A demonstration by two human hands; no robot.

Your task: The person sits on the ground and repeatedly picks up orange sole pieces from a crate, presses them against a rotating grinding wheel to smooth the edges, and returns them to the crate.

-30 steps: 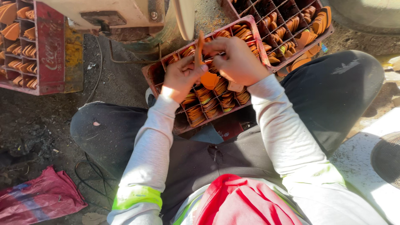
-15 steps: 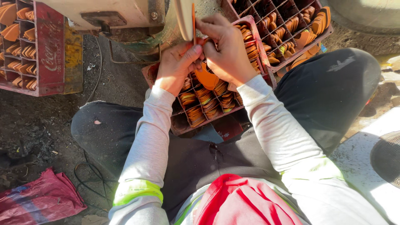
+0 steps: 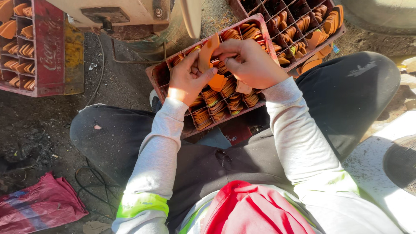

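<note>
head view | both hands (image 3: 225, 65) closed on orange piece (image 3: 207, 53) | lowered since earlier, above red crate (image 3: 152, 78)

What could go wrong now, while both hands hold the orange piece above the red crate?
The orange piece is pinched only at its edges by the left hand and the right hand, so it might slip and fall among the stacks. The red crate rests tilted on the legs and might slide. The pale wheel of the machine is close to the fingers.
</note>
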